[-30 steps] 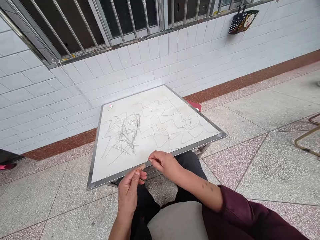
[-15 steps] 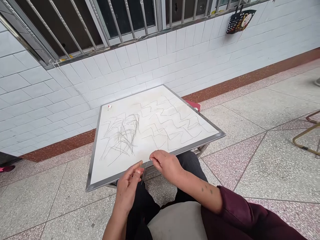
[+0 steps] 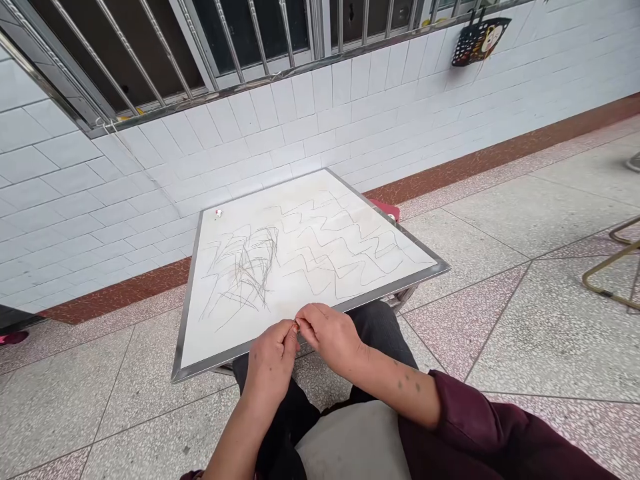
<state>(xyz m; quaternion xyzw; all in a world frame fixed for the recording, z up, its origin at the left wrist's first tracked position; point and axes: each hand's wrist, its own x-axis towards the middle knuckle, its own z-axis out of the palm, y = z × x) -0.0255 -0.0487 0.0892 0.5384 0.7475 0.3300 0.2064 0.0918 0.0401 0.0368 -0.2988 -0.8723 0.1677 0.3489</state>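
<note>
A white board in a metal frame rests across my lap, tilted, with scribbled grey lines at left and zigzag lines at right. My left hand and my right hand meet just over its near edge. Their fingertips pinch a small tan item, mostly hidden by the fingers. What it is, I cannot tell. A tiny white and red object lies at the board's far left corner.
Behind the board stand a white tiled wall with brown skirting and a barred window. A dotted black basket hangs on the bars. A red seat shows behind the board, and a brass-coloured metal frame stands on the terrazzo floor at right.
My left hand has moved up and right to meet my right hand, and their fingertips now close together on the small item. The thin thread seen earlier no longer shows.
</note>
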